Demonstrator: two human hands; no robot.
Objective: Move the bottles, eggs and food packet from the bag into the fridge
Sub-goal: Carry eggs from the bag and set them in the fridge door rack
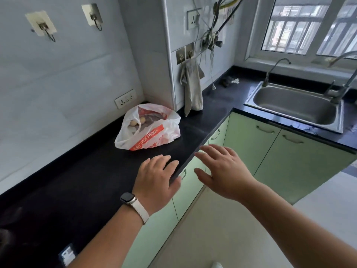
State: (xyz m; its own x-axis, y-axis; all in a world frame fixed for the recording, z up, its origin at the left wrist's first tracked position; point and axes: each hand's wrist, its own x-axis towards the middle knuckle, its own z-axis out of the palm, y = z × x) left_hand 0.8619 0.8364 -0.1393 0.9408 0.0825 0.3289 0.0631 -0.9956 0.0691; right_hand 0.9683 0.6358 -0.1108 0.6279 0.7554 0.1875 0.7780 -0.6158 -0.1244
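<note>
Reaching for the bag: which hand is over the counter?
The left hand, the one with the watch, is over the black counter; the right hand is past it, by the green cabinets.

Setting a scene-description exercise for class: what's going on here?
A person stretches both bare hands toward a white and red plastic bag lying on the black countertop. Two pale eggs show through its open mouth. The left hand, open, is over the counter's edge; the right hand, open, is in the air. Neither touches the bag.
</note>
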